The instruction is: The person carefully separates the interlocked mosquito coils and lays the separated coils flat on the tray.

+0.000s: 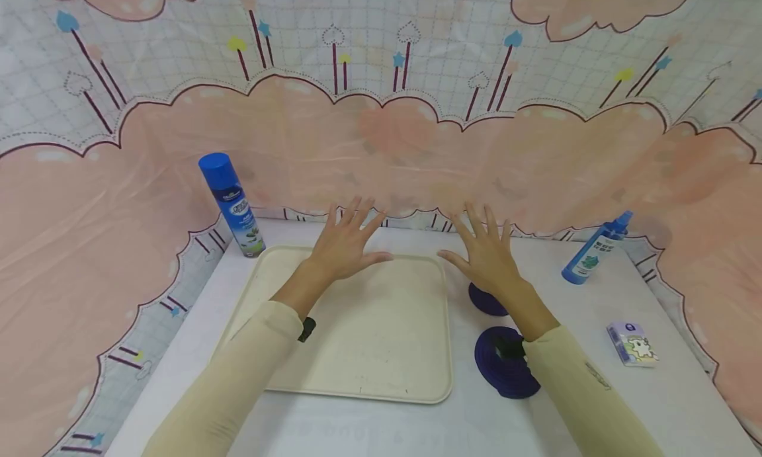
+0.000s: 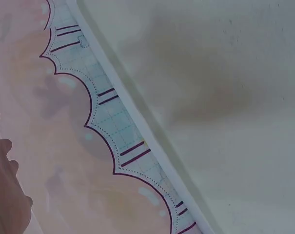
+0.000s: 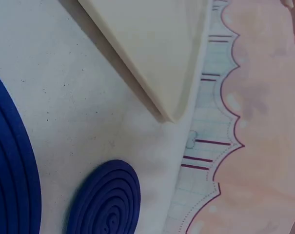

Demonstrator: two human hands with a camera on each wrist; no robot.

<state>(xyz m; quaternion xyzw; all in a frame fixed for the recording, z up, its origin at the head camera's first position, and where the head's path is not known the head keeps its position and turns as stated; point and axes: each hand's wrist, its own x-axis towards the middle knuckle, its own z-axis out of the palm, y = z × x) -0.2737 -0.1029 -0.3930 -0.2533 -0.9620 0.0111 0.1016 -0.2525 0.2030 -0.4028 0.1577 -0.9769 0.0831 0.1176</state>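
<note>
Both hands are held out over the far part of a white table, fingers spread and holding nothing. My left hand [image 1: 345, 245] is above the far left part of a cream tray [image 1: 381, 338]. My right hand [image 1: 485, 258] hangs just past the tray's far right corner. Beneath the right hand and forearm lie a small dark blue coaster [image 1: 485, 301] and a larger round one [image 1: 500, 371], both ridged in rings. In the right wrist view the small coaster [image 3: 108, 200] shows whole rings beside the tray's corner. Only edges of the hands appear in the wrist views.
A blue spray can [image 1: 235, 209] stands at the back left by the tray. Toward the right back is a blue spray bottle [image 1: 595, 252]. A small purple and white box [image 1: 632, 344] lies at the right. Patterned cloth [image 1: 381, 153] hangs behind the table.
</note>
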